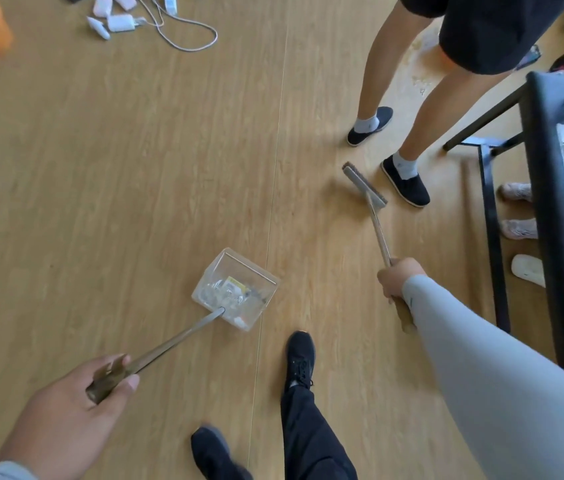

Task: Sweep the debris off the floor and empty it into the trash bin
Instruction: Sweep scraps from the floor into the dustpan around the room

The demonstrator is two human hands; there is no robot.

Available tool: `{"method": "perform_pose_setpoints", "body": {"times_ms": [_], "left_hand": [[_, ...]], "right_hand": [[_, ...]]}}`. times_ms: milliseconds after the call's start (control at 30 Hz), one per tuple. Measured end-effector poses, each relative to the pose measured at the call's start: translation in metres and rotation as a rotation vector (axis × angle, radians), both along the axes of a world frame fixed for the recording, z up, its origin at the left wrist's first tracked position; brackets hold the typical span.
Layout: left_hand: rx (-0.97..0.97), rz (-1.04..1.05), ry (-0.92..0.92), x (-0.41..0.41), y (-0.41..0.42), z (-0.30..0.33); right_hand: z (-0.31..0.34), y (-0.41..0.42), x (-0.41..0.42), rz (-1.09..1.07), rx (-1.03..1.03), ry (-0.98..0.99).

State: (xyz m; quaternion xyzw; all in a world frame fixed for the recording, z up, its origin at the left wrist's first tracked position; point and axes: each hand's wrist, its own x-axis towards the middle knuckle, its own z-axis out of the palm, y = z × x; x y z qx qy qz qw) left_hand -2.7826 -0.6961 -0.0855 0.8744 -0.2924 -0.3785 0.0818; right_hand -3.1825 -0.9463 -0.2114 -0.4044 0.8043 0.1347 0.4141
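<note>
Left grip [76, 403] holds dustpan [235, 289] ahead; right grip [399, 277] holds broom [365, 183]

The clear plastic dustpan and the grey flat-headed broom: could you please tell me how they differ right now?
The clear plastic dustpan is a see-through box holding debris; the grey flat-headed broom is a narrow opaque bar. The left hand holds the dustpan's handle, the right hand the broom's. Both have long, brown-ended handles.
</note>
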Motion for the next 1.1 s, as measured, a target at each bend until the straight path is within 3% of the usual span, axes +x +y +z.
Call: {"method": "perform_pose_setpoints", "body": {"times_ms": [100,200,300,400,533,733,933,1100], "left_hand": [[0.014,-0.018,-0.019,-0.008,-0.005,-0.007],[0.025,-0.061,-0.006,-0.017,-0.009,-0.002],[0.046,-0.103,-0.012,-0.022,-0.010,0.003],[0.051,-0.131,-0.030,-0.027,-0.012,0.007],[0.041,-0.172,-0.014,-0.039,-0.020,0.010],[0.024,-0.268,-0.002,-0.061,-0.041,0.004],[0.010,-0.301,-0.016,-0.063,-0.043,-0.008],[0.011,-0.277,-0.002,-0.061,-0.037,-0.012]], "right_hand": [[-0.014,-0.015,0.021,0.198,0.099,0.025],[-0.004,0.043,0.019,0.341,0.213,0.121],[0.010,0.114,-0.018,0.335,0.249,0.050],[0.033,0.169,-0.064,0.185,0.278,-0.061],[0.066,0.230,-0.111,-0.199,0.290,-0.168],[0.069,0.252,-0.138,-0.583,0.172,-0.061],[0.018,0.244,-0.144,-0.462,0.316,0.089],[0.011,0.279,-0.061,-0.331,0.342,-0.105]]}}
